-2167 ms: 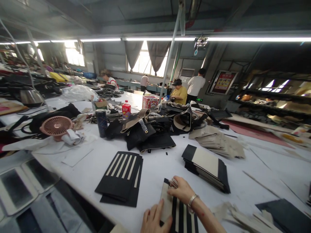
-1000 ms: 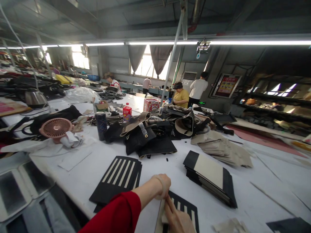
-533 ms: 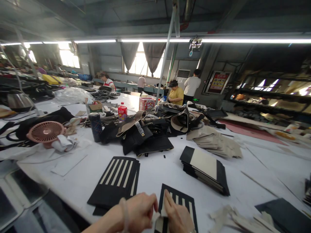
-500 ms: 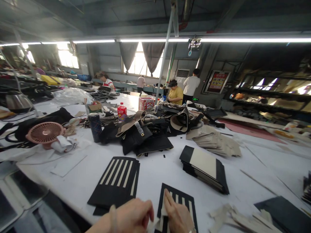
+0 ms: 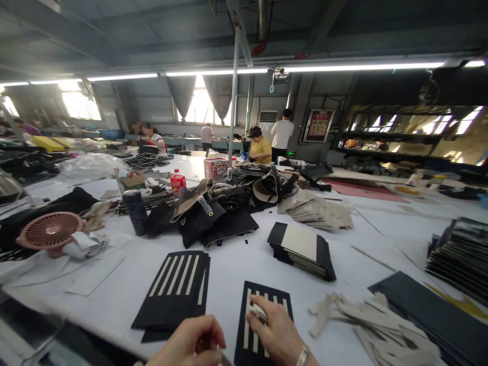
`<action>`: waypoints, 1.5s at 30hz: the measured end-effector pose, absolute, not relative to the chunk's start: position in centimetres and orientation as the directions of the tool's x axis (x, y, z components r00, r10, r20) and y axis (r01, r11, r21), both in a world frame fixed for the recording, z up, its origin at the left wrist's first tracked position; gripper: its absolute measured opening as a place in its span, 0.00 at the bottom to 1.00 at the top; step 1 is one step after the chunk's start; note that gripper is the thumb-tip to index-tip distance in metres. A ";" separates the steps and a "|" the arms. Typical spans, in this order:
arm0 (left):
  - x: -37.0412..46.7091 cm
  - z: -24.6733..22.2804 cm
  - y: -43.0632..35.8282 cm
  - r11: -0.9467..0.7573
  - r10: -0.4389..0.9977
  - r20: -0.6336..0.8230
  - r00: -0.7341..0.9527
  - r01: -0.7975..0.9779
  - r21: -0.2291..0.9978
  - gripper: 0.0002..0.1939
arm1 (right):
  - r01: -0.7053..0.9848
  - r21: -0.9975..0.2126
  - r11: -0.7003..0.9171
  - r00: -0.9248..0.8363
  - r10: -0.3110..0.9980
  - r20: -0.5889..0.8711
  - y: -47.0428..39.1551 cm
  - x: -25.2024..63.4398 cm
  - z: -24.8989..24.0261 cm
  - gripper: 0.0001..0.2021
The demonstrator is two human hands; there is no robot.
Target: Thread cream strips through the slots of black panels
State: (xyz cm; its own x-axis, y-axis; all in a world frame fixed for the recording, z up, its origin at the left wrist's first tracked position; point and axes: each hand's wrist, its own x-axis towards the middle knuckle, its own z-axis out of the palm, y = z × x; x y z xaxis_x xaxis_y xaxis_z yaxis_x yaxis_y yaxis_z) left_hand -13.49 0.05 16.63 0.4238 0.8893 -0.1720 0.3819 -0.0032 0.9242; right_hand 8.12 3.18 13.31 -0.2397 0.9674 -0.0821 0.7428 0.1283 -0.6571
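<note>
In front of me lies a black panel (image 5: 241, 317) with several pale strips stuck along it. Over that panel my right hand (image 5: 276, 328) is closed, with a small whitish crumpled piece (image 5: 259, 311) between its fingers. My left hand (image 5: 194, 341) is just left of the panel, its fingers curled together in a pinch. A bit of something pale shows under those fingers, too little to name. Beyond the left hand is a stack of similar striped black panels (image 5: 160, 315).
A stack of black panels with a pale middle (image 5: 301, 245) stands ahead to the right. Loose pale strips (image 5: 375, 325) lie near a dark sheet (image 5: 415, 300). Black bag parts (image 5: 229, 223), a dark tumbler (image 5: 134, 213) and a pink fan (image 5: 51, 231) sit further back.
My view has swung to the right. The right hand has gone from lying flat along the panel to pinching a whitish piece above it. My left hand stays curled nearby.
</note>
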 end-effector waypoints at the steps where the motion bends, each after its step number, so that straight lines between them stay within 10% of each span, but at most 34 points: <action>1: -12.3 16.3 1.0 0.061 0.875 -0.197 0.443 0.304 0.951 0.06 | 0.665 -0.740 0.101 -0.287 0.949 -0.128 2.2 8.3 13.9 0.19; 4: -9.2 14.9 2.9 0.141 0.876 -0.190 0.444 0.141 0.980 0.11 | 0.544 -0.839 0.022 -0.401 0.885 -0.237 -0.3 9.9 14.3 0.13; 7: -8.0 13.7 3.4 0.015 0.930 -0.151 0.336 0.375 0.927 0.09 | 0.628 -0.778 -0.017 -0.205 0.961 -0.187 -0.8 14.3 13.4 0.14; 11: -8.1 11.9 2.7 -0.117 0.967 -0.121 0.225 0.810 0.575 0.08 | 0.919 -0.373 -0.128 0.187 0.974 0.125 0.7 22.4 11.6 0.19; 14: -7.8 10.2 2.2 -0.090 0.960 -0.202 0.196 0.893 0.441 0.16 | 0.991 -0.136 -0.016 0.068 0.920 0.387 1.6 23.6 10.1 0.22; 19: -7.0 8.1 2.3 -0.063 0.964 -0.217 0.155 0.923 0.381 0.12 | 0.852 -0.375 0.365 -0.292 0.926 0.238 1.8 14.6 8.0 0.17; 24: -6.7 7.9 2.3 -0.064 0.963 -0.220 0.154 0.927 0.369 0.08 | 0.743 -0.525 0.414 -0.398 0.905 0.150 2.2 9.1 6.6 0.15; 45: -6.1 8.3 2.0 -0.223 0.928 -0.244 0.283 0.943 0.246 0.08 | 0.801 -0.449 0.397 -0.376 0.916 0.140 6.1 8.9 5.0 0.25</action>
State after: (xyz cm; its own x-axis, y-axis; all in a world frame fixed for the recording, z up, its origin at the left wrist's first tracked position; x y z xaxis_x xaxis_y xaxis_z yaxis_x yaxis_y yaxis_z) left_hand -6.13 1.97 8.25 0.2831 0.9276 -0.2437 0.9433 -0.2233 0.2455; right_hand 8.88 6.06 5.02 -0.3756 0.9162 0.1399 0.8006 0.3968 -0.4490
